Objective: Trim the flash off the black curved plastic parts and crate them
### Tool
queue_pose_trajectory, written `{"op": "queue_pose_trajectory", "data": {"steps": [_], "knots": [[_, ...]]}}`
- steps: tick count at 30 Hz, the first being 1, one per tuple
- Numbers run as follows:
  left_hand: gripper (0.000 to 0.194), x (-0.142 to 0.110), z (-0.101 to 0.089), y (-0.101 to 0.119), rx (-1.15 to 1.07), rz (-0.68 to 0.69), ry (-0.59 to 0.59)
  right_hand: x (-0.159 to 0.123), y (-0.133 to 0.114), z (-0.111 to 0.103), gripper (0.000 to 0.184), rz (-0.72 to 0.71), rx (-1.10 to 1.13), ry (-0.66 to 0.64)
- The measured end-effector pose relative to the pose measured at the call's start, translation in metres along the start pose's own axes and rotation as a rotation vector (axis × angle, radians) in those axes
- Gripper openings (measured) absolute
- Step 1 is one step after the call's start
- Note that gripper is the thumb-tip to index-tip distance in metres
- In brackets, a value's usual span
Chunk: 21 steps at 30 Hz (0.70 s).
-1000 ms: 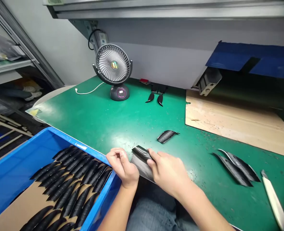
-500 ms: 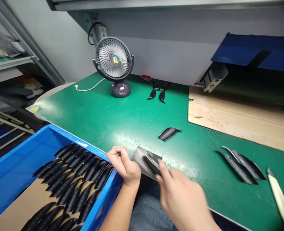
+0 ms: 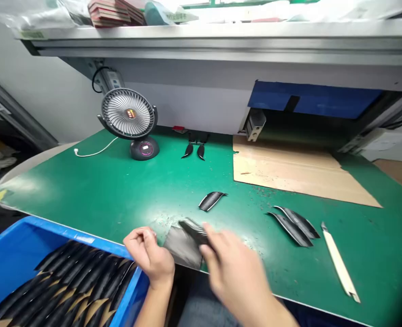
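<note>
My right hand (image 3: 235, 265), slightly blurred, grips a black curved plastic piece (image 3: 194, 230) between thumb and fingers. That piece lies over a dark grey square sheet, like sandpaper (image 3: 182, 252), at the table's front edge. My left hand (image 3: 151, 254) is curled into a fist beside the sheet's left edge, with nothing showing in it. Beyond the sheet rests another curved black piece (image 3: 212, 200). A pair of similar black pieces (image 3: 294, 226) lies to the right, near a knife with a pale handle (image 3: 340, 263).
At left, a blue bin (image 3: 13, 236) holds rows of black pieces on cardboard. A fan (image 3: 129, 113) and two dark pointed parts (image 3: 194, 150) stand farther back on the green table (image 3: 119, 190). Cardboard (image 3: 289, 175) lies at back right, below a shelf (image 3: 201, 43).
The view has tilted up and turned right, showing more shelf. My right hand still holds the black piece over the sheet, its angle slightly changed. My left fist remains beside the sheet.
</note>
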<state>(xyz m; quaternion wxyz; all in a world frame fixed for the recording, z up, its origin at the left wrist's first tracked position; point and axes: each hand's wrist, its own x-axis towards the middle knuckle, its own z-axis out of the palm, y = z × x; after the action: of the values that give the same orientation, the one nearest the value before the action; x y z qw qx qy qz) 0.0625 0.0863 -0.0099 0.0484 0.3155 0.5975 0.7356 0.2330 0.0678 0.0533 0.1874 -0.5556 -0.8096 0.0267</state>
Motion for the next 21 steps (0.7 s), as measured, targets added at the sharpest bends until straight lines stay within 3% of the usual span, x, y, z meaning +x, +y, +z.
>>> {"op": "queue_pose_trajectory", "data": {"steps": [2, 3, 6, 8, 11, 13, 17, 21], "knots": [[0.009, 0.004, 0.003, 0.016, 0.063, 0.023, -0.109, -0.006, 0.034, -0.014, 0.034, 0.078, -0.091, -0.003], [0.011, 0.006, 0.008, 0.025, 0.116, 0.056, -0.224, -0.007, 0.051, -0.02, 0.031, 0.101, -0.141, -0.016], [0.018, 0.014, 0.033, 0.045, 0.372, 0.259, -0.718, 0.0, 0.088, -0.028, 0.026, 0.094, -0.217, -0.057], [0.024, 0.017, 0.058, 0.048, 0.525, 0.395, -0.938, 0.01, 0.098, -0.024, 0.029, 0.075, -0.209, -0.062], [0.027, 0.011, 0.091, 0.041, 0.594, 0.477, -1.018, 0.026, 0.1, -0.012, 0.038, 0.024, -0.185, -0.082], [0.03, 0.001, 0.103, 0.038, 0.61, 0.513, -1.055, 0.03, 0.098, -0.005, 0.041, 0.013, -0.162, -0.081], [0.03, -0.021, 0.102, 0.04, 0.636, 0.565, -1.077, 0.01, 0.111, -0.012, 0.039, 0.086, -0.124, -0.034], [0.029, -0.023, 0.095, 0.042, 0.706, 0.67, -1.014, -0.019, 0.155, -0.035, 0.034, 0.329, -0.145, 0.072]]}}
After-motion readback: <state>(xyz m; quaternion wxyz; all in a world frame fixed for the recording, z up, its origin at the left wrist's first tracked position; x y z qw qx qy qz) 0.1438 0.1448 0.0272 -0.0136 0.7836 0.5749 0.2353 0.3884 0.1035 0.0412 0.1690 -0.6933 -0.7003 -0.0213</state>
